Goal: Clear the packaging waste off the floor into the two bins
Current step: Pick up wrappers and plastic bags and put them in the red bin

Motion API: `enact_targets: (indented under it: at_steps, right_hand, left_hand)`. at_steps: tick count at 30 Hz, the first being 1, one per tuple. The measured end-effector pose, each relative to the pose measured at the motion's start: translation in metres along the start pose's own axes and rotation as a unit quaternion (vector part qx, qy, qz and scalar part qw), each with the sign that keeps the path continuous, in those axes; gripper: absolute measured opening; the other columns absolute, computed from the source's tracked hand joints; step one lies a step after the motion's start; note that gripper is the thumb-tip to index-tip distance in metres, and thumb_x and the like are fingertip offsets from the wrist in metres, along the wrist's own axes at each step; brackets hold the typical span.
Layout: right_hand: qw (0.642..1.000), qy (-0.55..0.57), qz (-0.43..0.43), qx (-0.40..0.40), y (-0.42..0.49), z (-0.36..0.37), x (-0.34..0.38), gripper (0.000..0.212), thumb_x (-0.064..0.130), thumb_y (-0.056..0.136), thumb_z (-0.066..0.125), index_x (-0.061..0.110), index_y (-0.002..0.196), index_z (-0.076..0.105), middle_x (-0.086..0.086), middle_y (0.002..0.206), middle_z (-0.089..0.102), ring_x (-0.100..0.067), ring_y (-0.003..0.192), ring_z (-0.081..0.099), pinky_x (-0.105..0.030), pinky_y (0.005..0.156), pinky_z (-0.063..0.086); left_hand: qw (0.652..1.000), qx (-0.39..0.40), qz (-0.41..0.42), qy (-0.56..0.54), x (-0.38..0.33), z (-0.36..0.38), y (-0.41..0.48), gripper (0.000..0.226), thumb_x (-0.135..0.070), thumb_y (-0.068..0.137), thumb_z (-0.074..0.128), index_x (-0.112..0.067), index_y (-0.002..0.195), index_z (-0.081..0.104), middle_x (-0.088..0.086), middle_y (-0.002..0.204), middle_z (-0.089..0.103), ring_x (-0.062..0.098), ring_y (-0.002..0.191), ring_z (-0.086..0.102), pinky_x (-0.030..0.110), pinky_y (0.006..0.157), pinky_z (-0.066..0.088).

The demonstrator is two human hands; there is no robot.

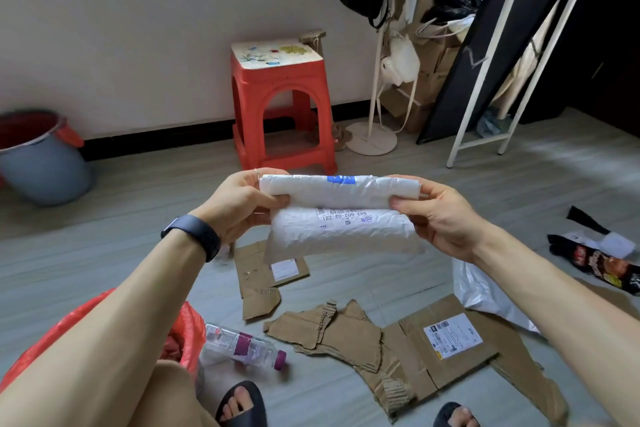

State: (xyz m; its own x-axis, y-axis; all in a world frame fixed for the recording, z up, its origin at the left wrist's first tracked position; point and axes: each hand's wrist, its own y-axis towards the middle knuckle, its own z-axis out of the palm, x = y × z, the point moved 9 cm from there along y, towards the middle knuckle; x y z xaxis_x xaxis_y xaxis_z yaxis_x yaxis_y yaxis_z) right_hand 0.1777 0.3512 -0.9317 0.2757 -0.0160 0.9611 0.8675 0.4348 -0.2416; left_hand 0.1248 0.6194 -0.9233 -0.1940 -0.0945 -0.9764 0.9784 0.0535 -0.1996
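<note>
A white padded mailer (341, 215) with a blue patch and a printed label is folded over in mid-air at the centre. My left hand (242, 204) pinches its left end and my right hand (440, 215) pinches its right end. On the floor below lie torn cardboard pieces (332, 333), a flattened box with a shipping label (450, 343), a smaller cardboard flap (263, 277), a clear plastic bottle with a purple label (242, 347), a silver-white plastic bag (481, 291) and a dark snack wrapper (602, 263). A red-bagged bin (187, 329) sits by my left knee. A grey bucket with a red liner (41, 156) stands far left.
A red plastic stool (280, 107) stands against the back wall. A white coat stand (372, 135) with hanging bags, stacked cardboard boxes (426, 80), a leaning black board (485, 45) and a white frame (485, 135) fill the right corner. My sandalled feet (242, 406) are at the bottom.
</note>
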Motion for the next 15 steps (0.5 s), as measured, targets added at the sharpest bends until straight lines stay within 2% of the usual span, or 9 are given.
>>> enact_targets:
  at_steps: [1,3,5,7,8,10,12,15]
  right_hand:
    - [1.000,0.006,-0.001,-0.001,0.001,0.000,-0.001,0.042,0.009,0.073,0.077,0.022,0.112,0.076,-0.012,0.105,0.061,-0.025,0.086,0.051,-0.027,0.075,0.043]
    - [1.000,0.027,-0.005,-0.003,0.003,-0.001,-0.005,0.037,-0.001,0.081,0.071,0.021,0.110,0.078,-0.006,0.104,0.070,-0.021,0.094,0.055,-0.023,0.082,0.044]
    - [0.998,0.051,-0.016,-0.019,0.003,-0.001,-0.003,0.037,-0.007,0.088,0.062,0.017,0.111,0.076,-0.007,0.107,0.074,-0.019,0.098,0.065,-0.028,0.089,0.049]
    - [0.995,0.090,-0.026,-0.028,0.005,0.000,0.002,0.036,-0.008,0.091,0.058,0.017,0.110,0.075,-0.009,0.103,0.075,-0.019,0.087,0.071,-0.028,0.076,0.058]
    - [0.993,0.107,-0.030,-0.033,0.005,0.002,0.005,0.036,-0.009,0.092,0.056,0.017,0.108,0.075,-0.009,0.100,0.076,-0.019,0.082,0.072,-0.027,0.068,0.059]
    - [0.990,0.117,-0.049,-0.056,0.007,0.002,0.013,0.034,-0.010,0.092,0.056,0.015,0.105,0.075,-0.009,0.096,0.076,-0.019,0.078,0.073,-0.027,0.062,0.059]
    - [0.988,0.107,-0.071,-0.088,0.009,-0.003,0.016,0.032,-0.011,0.091,0.056,0.012,0.103,0.075,-0.010,0.092,0.077,-0.020,0.075,0.073,-0.027,0.060,0.059]
    - [0.984,0.047,-0.105,-0.135,0.008,-0.011,0.018,0.033,-0.010,0.090,0.060,0.017,0.094,0.078,-0.008,0.090,0.078,-0.020,0.077,0.073,-0.027,0.063,0.058]
  left_hand:
    - [1.000,0.000,0.000,-0.006,0.001,-0.001,0.000,0.032,0.017,0.085,0.060,-0.010,0.100,0.066,0.008,0.086,0.068,0.018,0.071,0.071,0.026,0.056,0.057]
    - [0.999,0.026,-0.015,-0.019,0.008,0.002,-0.001,0.029,0.008,0.085,0.064,-0.017,0.099,0.065,0.006,0.090,0.067,0.020,0.081,0.070,0.034,0.069,0.058]
    - [0.997,0.061,-0.047,-0.029,0.016,0.007,-0.005,0.027,-0.018,0.082,0.068,-0.025,0.107,0.064,0.010,0.103,0.067,0.029,0.096,0.068,0.048,0.083,0.056]
    - [0.990,0.098,-0.090,-0.045,0.024,0.016,-0.009,0.045,-0.043,0.082,0.066,-0.028,0.124,0.061,0.014,0.119,0.067,0.040,0.109,0.065,0.063,0.094,0.046]
    - [0.987,0.115,-0.099,-0.048,0.024,0.023,-0.011,0.053,-0.050,0.082,0.063,-0.026,0.128,0.060,0.014,0.122,0.067,0.042,0.112,0.064,0.064,0.098,0.043]
    - [0.986,0.137,-0.092,-0.037,0.018,0.034,-0.013,0.067,-0.062,0.076,0.069,-0.020,0.127,0.064,0.018,0.126,0.066,0.044,0.113,0.064,0.056,0.098,0.048]
    - [0.985,0.146,-0.080,-0.035,0.013,0.040,-0.012,0.079,-0.071,0.062,0.077,-0.021,0.122,0.069,0.019,0.127,0.065,0.043,0.112,0.065,0.046,0.092,0.055]
    - [0.985,0.151,-0.077,-0.008,0.015,0.039,-0.009,0.090,-0.082,0.061,0.069,-0.026,0.131,0.061,0.014,0.129,0.065,0.041,0.113,0.065,0.045,0.096,0.053]
